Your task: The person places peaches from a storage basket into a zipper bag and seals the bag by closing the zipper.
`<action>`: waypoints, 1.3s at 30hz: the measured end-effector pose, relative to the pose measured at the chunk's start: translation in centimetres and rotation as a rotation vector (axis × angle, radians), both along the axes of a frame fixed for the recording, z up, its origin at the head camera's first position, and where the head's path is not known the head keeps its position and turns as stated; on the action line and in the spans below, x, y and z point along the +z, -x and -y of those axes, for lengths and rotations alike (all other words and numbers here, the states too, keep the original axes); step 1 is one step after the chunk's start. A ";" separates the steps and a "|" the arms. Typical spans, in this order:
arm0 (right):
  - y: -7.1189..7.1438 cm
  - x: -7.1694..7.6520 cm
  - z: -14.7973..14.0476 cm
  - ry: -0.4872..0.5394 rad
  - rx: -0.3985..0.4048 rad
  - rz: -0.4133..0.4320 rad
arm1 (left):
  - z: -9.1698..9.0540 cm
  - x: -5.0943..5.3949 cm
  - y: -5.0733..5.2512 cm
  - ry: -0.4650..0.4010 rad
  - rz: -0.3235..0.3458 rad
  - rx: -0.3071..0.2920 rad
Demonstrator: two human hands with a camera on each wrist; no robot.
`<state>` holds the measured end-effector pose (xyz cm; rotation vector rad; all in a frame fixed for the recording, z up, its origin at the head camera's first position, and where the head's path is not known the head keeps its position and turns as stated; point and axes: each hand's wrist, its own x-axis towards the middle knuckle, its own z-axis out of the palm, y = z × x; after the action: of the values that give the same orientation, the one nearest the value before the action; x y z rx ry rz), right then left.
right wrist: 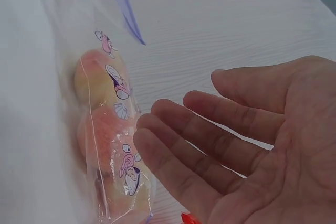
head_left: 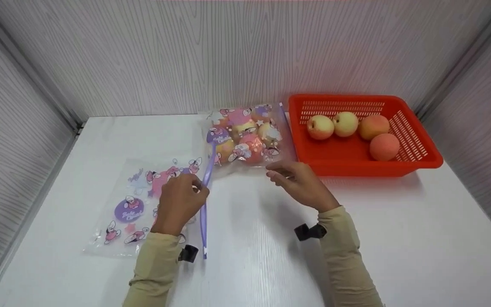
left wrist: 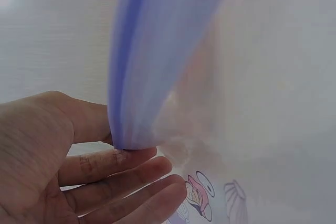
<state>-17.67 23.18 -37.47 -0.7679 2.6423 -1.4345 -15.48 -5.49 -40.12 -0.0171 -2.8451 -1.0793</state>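
Note:
My left hand (head_left: 180,199) pinches the purple zip edge (head_left: 203,221) of a clear printed zip bag (head_left: 128,209), which lies flat on the table at the left. In the left wrist view, thumb and index finger meet at that purple strip (left wrist: 126,77), the other fingers extended. My right hand (head_left: 301,186) hovers over the table with loosely bent fingers and holds nothing. Just beyond it lies a second zip bag (head_left: 249,140), filled with several peach-like fruits. The right wrist view shows the relaxed fingers (right wrist: 184,166) beside this filled bag (right wrist: 113,124).
A red plastic basket (head_left: 369,168) stands at the back right, next to the filled bag. Several fruits lie in it, among them a pale yellow one (head_left: 320,127) and a pink one (head_left: 384,146). Wood-grain panels (head_left: 245,55) enclose the white table (head_left: 249,264) at the back and sides.

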 end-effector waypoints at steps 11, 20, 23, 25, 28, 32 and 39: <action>-0.3 -0.7 2.1 -0.003 0.078 0.133 | -5.0 1.7 -0.5 -0.057 -0.039 -0.111; 0.2 -1.2 2.5 0.140 0.114 0.278 | -7.5 1.3 -0.2 -0.093 -0.118 -0.191; 0.1 -1.0 2.3 0.211 0.089 0.323 | -7.9 1.3 0.0 -0.111 -0.130 -0.198; 0.0 -1.0 2.1 0.248 0.074 0.351 | -8.1 1.3 0.1 -0.122 -0.123 -0.196; 0.0 -0.9 2.0 0.279 0.074 0.365 | -8.2 1.3 0.1 -0.135 -0.113 -0.189; 0.0 -0.9 1.8 0.301 0.080 0.354 | -8.4 1.4 0.0 -0.152 -0.113 -0.194; 0.3 -0.8 1.5 0.355 0.066 0.358 | -8.1 1.6 0.3 -0.230 -0.059 -0.251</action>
<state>-17.92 21.72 -38.22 -0.5448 2.1120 -1.8481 -15.77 2.62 -38.47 -0.3909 -2.7010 -1.4217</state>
